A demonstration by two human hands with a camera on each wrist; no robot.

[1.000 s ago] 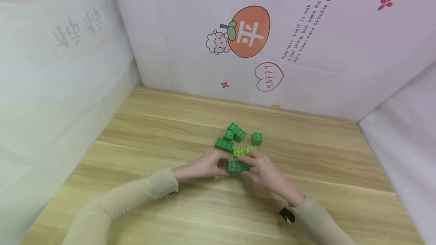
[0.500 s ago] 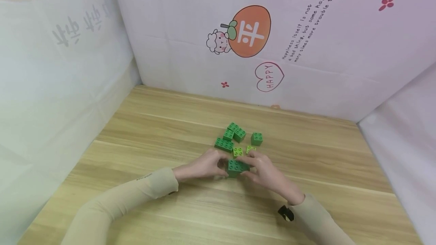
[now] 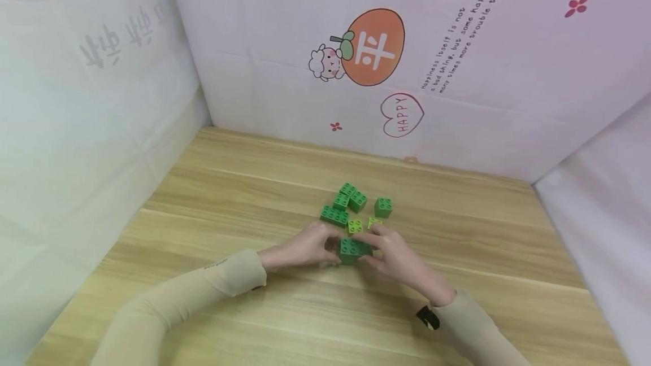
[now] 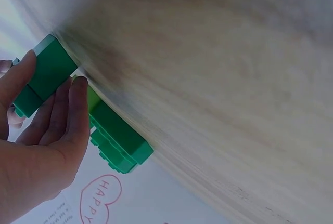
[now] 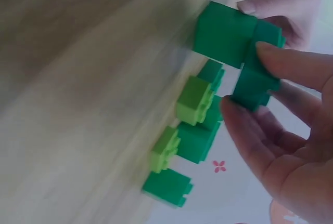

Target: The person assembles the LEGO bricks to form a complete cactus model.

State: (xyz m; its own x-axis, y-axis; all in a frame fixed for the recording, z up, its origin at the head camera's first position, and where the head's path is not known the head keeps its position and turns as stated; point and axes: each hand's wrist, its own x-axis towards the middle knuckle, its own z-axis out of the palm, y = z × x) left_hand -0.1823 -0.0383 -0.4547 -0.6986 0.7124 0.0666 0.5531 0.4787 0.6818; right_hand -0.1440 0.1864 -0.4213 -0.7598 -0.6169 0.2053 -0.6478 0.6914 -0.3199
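In the head view, a dark green toy brick (image 3: 350, 246) sits between my two hands. The wrist views show two joined pieces: a deep lower brick (image 5: 223, 31) and a longer upper brick (image 5: 255, 73) that overhangs to the right. My left hand (image 3: 309, 245) holds the lower brick between its thumb, at the near side, and its fingers. My right hand (image 3: 396, 253) pinches the overhanging end of the upper brick with thumb and fingers. Just behind the hands lie two lime-green bricks, one (image 3: 355, 226) beside the left fingers and one (image 3: 374, 222) partly hidden by my right hand.
Behind stands a long green brick (image 3: 334, 216), a cluster of smaller green bricks (image 3: 357, 201) and a separate green brick (image 3: 383, 207). The wooden table (image 3: 229, 185) meets a printed cloth wall (image 3: 274, 106) at the back, with cloth at both sides.
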